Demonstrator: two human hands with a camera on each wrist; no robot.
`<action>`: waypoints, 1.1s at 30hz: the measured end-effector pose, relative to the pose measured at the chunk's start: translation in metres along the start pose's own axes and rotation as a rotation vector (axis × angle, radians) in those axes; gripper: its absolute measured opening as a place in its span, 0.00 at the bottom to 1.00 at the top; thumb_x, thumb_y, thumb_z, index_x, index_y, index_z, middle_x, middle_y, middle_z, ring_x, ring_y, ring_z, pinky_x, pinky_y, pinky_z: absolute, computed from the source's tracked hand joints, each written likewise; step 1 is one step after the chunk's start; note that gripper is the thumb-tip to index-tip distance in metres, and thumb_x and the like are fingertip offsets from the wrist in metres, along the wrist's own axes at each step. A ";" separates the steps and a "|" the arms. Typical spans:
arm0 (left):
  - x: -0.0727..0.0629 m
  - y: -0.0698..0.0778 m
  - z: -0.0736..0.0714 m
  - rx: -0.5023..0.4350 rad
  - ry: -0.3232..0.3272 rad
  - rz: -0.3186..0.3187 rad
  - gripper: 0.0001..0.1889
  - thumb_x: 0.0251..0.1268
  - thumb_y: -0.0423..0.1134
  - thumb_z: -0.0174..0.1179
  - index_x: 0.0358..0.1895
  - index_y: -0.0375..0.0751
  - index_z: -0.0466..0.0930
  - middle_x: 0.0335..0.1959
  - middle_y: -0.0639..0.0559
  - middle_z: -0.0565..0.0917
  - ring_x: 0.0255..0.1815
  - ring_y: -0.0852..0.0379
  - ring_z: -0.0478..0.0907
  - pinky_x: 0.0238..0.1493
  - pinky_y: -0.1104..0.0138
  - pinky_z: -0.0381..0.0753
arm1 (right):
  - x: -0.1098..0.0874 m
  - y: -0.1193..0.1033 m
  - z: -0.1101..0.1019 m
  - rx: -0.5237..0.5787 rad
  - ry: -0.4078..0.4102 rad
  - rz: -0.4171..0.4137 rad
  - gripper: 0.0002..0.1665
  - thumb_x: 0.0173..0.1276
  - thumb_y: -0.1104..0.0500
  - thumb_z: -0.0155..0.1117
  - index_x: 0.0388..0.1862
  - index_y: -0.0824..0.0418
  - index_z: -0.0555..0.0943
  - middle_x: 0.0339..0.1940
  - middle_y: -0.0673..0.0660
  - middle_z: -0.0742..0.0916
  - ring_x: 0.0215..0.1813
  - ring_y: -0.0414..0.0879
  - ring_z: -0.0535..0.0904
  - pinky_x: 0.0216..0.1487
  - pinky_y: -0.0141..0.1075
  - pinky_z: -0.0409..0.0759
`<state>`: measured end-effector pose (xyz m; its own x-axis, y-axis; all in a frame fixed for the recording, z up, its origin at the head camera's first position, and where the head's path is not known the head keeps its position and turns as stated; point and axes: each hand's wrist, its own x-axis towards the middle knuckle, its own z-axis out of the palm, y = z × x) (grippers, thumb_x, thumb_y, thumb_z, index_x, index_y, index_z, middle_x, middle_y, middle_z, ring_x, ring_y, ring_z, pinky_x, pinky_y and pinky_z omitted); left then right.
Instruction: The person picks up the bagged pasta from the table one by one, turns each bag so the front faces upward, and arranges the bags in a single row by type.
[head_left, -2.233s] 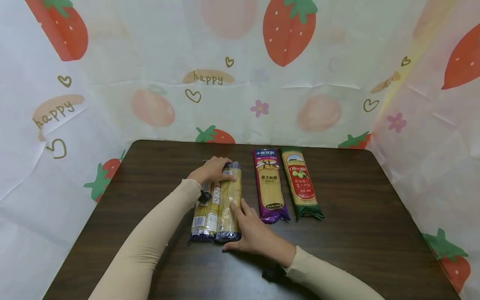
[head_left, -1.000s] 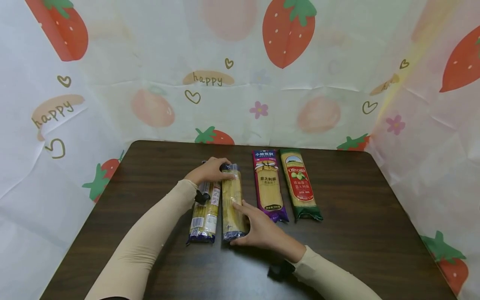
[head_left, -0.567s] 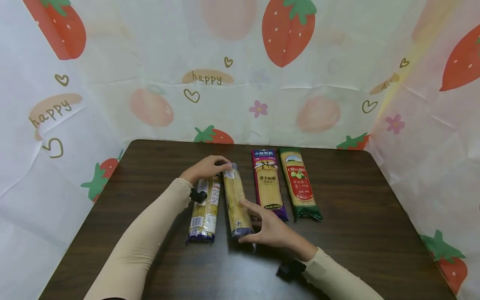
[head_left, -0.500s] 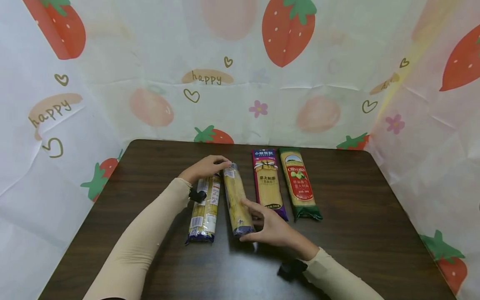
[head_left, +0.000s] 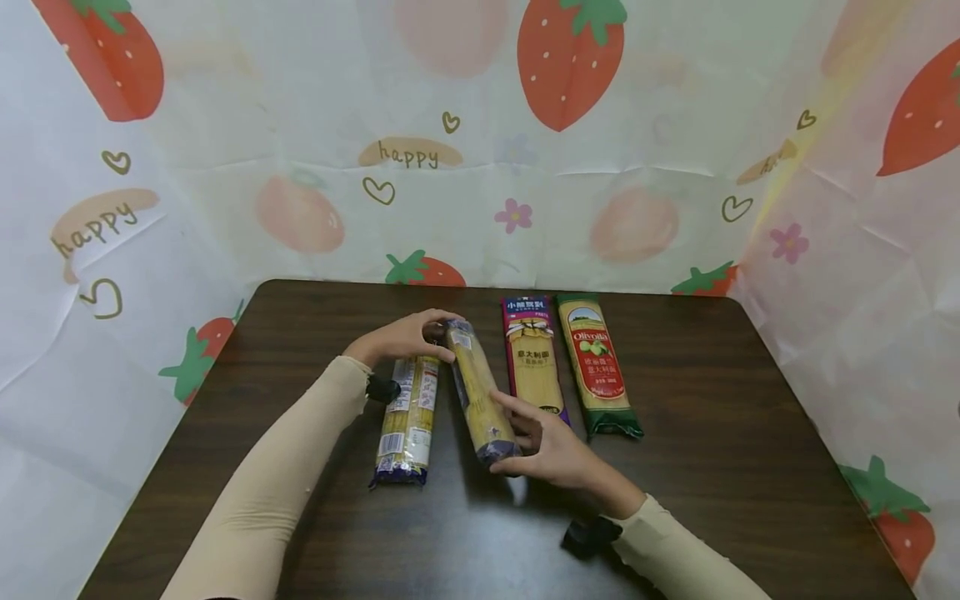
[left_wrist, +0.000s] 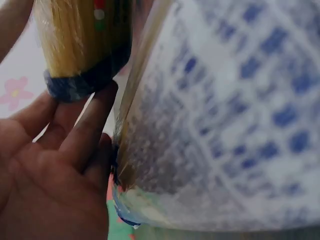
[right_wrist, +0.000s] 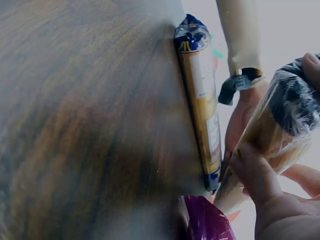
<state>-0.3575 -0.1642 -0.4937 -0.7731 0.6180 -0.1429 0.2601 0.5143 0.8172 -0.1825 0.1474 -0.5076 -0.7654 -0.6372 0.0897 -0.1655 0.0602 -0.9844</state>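
Both hands hold a clear pack of spaghetti [head_left: 474,387] with dark blue ends, slanting above the table. My left hand [head_left: 401,340] grips its far end between thumb and fingers; the left wrist view shows fingers under the pack's blue end [left_wrist: 82,82]. My right hand [head_left: 551,450] holds the near end, thumb at the bottom and fingers along the right side. In the right wrist view the wrapper [right_wrist: 295,105] is crinkled. A second blue-ended spaghetti pack [head_left: 408,425] lies flat beneath the left wrist, its far end hidden by that hand.
A purple spaghetti pack [head_left: 536,358] lies right of the held one, its near end partly behind the right hand. Further right lies a green and red spaghetti pack [head_left: 600,367]. The dark wooden table [head_left: 712,467] is bounded by a strawberry-printed cloth [head_left: 450,225].
The held pack has parted from the blue-ended pack beside it, moved right, tilted and come up off the table. Both hands have kept hold; the right hand has shifted right with it.
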 end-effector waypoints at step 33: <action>0.000 0.005 0.011 -0.490 0.004 0.001 0.39 0.89 0.34 0.50 0.88 0.47 0.36 0.83 0.24 0.53 0.82 0.28 0.61 0.78 0.41 0.67 | 0.005 -0.009 0.004 0.280 0.070 -0.183 0.58 0.70 0.69 0.76 0.89 0.66 0.53 0.84 0.73 0.60 0.78 0.50 0.72 0.67 0.39 0.83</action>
<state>-0.3497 -0.1546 -0.4958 -0.7752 0.6159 -0.1407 -0.0414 0.1727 0.9841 -0.1825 0.1410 -0.4993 -0.7812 -0.5631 0.2694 -0.1343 -0.2699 -0.9535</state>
